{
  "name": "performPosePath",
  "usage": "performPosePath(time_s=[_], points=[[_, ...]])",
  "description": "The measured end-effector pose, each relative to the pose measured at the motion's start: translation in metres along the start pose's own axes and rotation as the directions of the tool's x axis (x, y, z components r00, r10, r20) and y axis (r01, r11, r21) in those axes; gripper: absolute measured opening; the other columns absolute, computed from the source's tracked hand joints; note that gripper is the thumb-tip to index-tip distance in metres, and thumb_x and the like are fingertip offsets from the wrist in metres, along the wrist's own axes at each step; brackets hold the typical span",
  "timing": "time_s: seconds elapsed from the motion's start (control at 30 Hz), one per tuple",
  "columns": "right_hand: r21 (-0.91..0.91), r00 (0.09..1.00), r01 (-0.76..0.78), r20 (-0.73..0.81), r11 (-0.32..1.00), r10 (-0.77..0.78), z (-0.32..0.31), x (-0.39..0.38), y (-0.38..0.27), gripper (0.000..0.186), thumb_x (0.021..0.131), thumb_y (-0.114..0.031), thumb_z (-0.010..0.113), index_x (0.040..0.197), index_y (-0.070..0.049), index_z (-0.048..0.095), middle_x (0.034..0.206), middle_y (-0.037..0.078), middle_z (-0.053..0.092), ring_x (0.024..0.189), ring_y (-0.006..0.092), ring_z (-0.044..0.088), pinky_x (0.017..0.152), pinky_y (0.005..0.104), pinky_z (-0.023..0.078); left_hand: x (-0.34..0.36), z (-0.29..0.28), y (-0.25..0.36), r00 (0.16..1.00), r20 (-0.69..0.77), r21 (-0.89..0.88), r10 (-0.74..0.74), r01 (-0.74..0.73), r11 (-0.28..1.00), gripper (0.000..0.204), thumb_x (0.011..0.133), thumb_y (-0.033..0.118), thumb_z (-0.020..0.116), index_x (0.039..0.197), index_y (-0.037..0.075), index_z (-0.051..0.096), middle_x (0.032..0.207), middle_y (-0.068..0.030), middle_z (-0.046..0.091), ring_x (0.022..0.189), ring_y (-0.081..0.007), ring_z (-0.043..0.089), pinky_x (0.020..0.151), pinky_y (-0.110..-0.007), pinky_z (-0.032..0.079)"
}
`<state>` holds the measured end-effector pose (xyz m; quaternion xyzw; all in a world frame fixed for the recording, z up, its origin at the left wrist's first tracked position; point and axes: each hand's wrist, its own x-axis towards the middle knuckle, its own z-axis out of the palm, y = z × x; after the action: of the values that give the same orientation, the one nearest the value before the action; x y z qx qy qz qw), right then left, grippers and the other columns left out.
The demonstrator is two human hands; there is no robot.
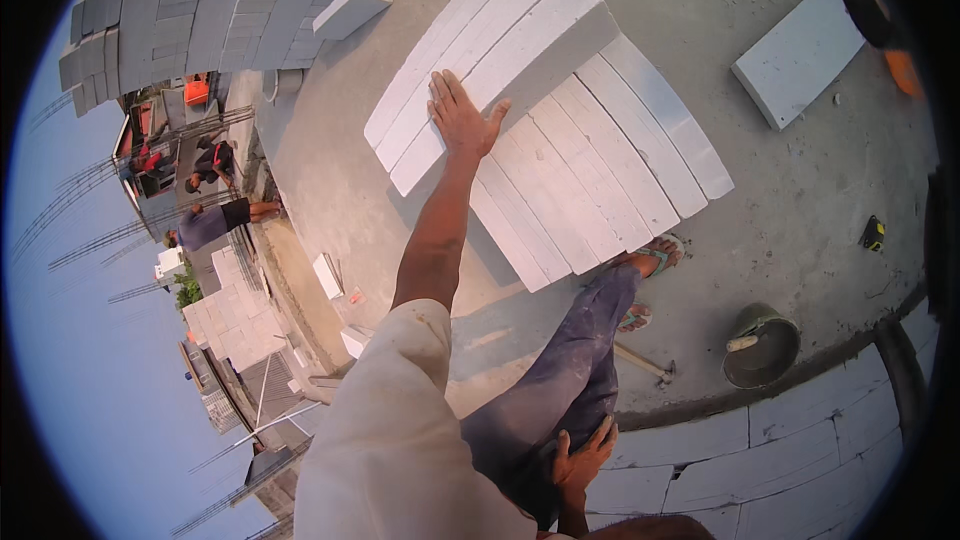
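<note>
My left hand [464,120] lies flat on the near block of an upper row of white lightweight concrete blocks [510,15], its fingers spread and thumb out to the right. That row rests on a lower row of similar blocks [590,170], set side by side on the concrete floor. Down by my body, my right hand [585,458] rests on my dark trouser leg [560,360], fingers apart and holding nothing visible. Just beyond the lower row's near corner, my sandalled foot [660,255] stands on the floor.
A bucket [762,345] with a tool handle over its rim stands at right, beside a hammer [645,364]. A tape measure [873,233] and single block [800,55] lie farther off. A block wall [760,450] runs lower right; tall block stacks [200,10] and people [215,220] appear left.
</note>
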<state>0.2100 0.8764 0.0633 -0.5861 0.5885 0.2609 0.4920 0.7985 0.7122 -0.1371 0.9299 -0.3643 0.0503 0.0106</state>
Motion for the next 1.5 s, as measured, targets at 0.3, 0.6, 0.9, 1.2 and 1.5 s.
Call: performPosePath(time_s=[0.3, 0.6, 0.9, 1.2, 1.5], points=[[-0.105, 0.991, 0.098, -0.082, 0.99, -0.107, 0.017, 0.009, 0.016, 0.098, 0.09, -0.056, 0.07, 0.163, -0.003, 0.033, 0.162, 0.034, 0.032, 0.147, 0.0542, 0.035, 0.119, 0.0631, 0.033, -0.026, -0.018, 0.007, 0.987, 0.162, 0.172, -0.012, -0.016, 0.985, 0.111, 0.076, 0.038, 0.092, 0.154, -0.008, 0.028, 0.165, -0.033, 0.023, 0.154, -0.0472, 0.027, 0.124, -0.062, 0.025], [0.004, 0.994, 0.049, -0.099, 0.999, -0.048, 0.002, 0.011, 0.02, 0.104, 0.088, -0.055, 0.073, 0.165, -0.003, 0.027, 0.163, 0.033, 0.028, 0.14, 0.0559, 0.039, 0.117, 0.061, 0.036, -0.047, -0.037, 0.035, 0.933, 0.342, 0.125, 0.114, -0.165, 0.978, 0.074, 0.074, 0.017, 0.088, 0.13, 0.0, 0.042, 0.125, -0.0198, 0.058, 0.114, -0.0393, 0.066, 0.094, -0.05, 0.058], [0.337, 0.98, -0.002, -0.187, 0.941, 0.069, 0.038, -0.033, 0.068, 0.094, 0.092, -0.058, 0.071, 0.164, -0.009, 0.035, 0.162, 0.027, 0.037, 0.139, 0.0486, 0.05, 0.113, 0.0568, 0.047, -0.085, -0.187, 0.1, 0.633, 0.754, -0.108, 0.176, -0.146, 0.983, 0.098, 0.058, 0.035, 0.098, 0.128, -0.015, 0.05, 0.118, -0.0343, 0.071, 0.11, -0.0464, 0.072, 0.098, -0.047, 0.06], [0.529, 0.918, 0.184, -0.394, 0.828, 0.048, -0.018, -0.114, 0.028, 0.089, 0.091, -0.05, 0.076, 0.157, 0.0, 0.043, 0.147, 0.028, 0.057, 0.139, 0.0432, 0.053, 0.116, 0.0502, 0.044, -0.168, -0.328, 0.193, 0.276, 0.849, -0.23, 0.451, -0.575, 0.785, 0.102, 0.059, 0.043, 0.098, 0.131, -0.014, 0.051, 0.122, -0.0307, 0.071, 0.112, -0.0425, 0.073, 0.098, -0.045, 0.059], [-0.094, 0.333, 0.226, -0.928, 0.969, -0.167, -0.145, -0.141, -0.066, 0.088, 0.074, -0.019, 0.087, 0.153, -0.011, 0.049, 0.15, 0.016, 0.056, 0.147, 0.0315, 0.048, 0.123, 0.0588, 0.034, -0.233, -0.441, 0.293, -0.099, 0.675, -0.319, 0.731, -0.933, 0.168, 0.092, 0.061, 0.034, 0.094, 0.13, -0.004, 0.048, 0.112, -0.0287, 0.073, 0.108, -0.0475, 0.072, 0.095, -0.051, 0.057]])
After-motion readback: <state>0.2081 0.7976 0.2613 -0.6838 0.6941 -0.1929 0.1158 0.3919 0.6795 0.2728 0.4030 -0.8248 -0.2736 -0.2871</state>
